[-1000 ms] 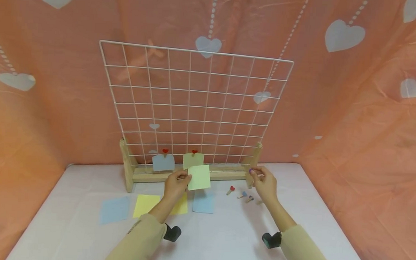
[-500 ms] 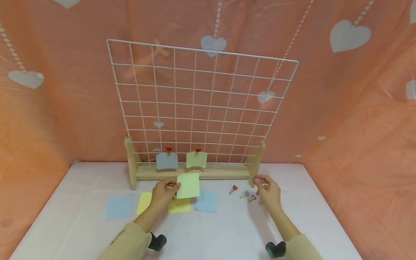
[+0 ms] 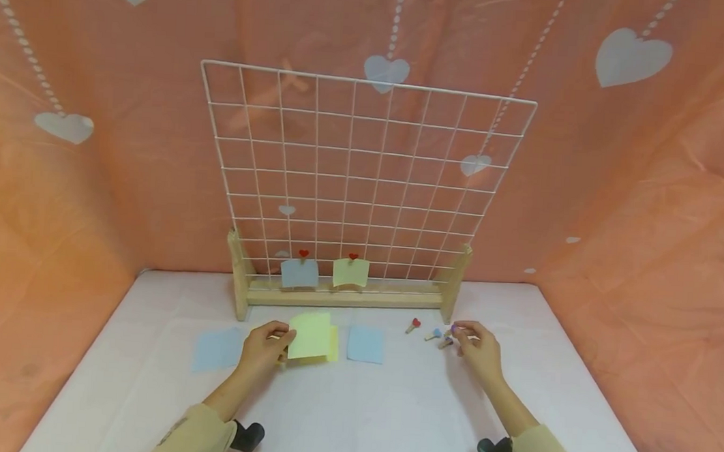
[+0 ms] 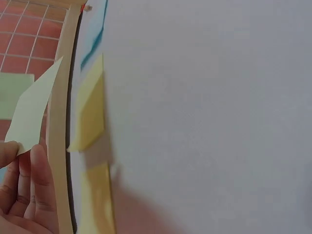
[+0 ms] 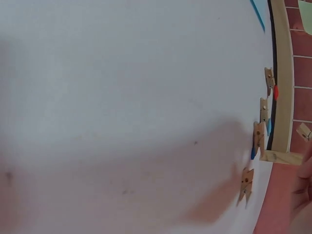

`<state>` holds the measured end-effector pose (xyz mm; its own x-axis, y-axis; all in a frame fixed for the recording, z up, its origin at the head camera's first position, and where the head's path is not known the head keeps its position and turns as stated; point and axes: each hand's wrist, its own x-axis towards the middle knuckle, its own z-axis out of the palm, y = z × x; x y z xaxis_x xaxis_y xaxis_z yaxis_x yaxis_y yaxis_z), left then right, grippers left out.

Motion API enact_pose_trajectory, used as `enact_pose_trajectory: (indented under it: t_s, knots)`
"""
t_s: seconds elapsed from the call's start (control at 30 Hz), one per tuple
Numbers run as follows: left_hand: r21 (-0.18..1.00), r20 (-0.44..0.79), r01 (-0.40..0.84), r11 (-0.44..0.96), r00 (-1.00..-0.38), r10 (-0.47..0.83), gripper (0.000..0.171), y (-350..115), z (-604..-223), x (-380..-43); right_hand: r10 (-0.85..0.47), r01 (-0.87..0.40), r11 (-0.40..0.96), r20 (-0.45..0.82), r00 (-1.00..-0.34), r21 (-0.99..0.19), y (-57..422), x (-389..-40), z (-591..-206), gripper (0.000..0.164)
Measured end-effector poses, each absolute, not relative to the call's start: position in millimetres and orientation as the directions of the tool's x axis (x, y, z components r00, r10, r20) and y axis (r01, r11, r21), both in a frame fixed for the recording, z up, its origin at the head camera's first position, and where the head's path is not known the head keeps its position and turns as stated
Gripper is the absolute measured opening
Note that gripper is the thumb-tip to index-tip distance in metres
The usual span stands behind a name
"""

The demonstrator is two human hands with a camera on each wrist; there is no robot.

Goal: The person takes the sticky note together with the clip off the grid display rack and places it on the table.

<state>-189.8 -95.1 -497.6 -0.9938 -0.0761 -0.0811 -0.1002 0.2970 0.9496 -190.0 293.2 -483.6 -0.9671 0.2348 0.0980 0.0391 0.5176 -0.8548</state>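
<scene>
The left hand (image 3: 262,348) pinches a note (image 3: 310,336) edgewise, probably sparing its face. The right hand (image 3: 481,352) pinches a peg (image 5: 304,130).

White table (image 3: 358,417): wooden stand (image 3: 358,299) along back; before it two blue notes (image 3: 365,346), two yellow notes (image 4: 91,114), four clothespins (image 5: 259,139) toward right.

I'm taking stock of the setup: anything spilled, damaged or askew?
Nothing looks spilled or torn. The pale green note clipped to the wire grid looks odd: its lower edge curves instead of hanging straight.
</scene>
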Motion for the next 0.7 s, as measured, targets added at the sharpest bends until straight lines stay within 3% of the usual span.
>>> enact_pose_trajectory:
  t_s: [0.7]
  knots:
    - [0.936, -0.146, -0.153, 0.316, -0.988, -0.046, 0.024, -128.4, -512.7, -177.4, 0.201, 0.081, 0.528, 0.031, -0.979, -0.846, 303.2, -178.3, -502.8, 0.022]
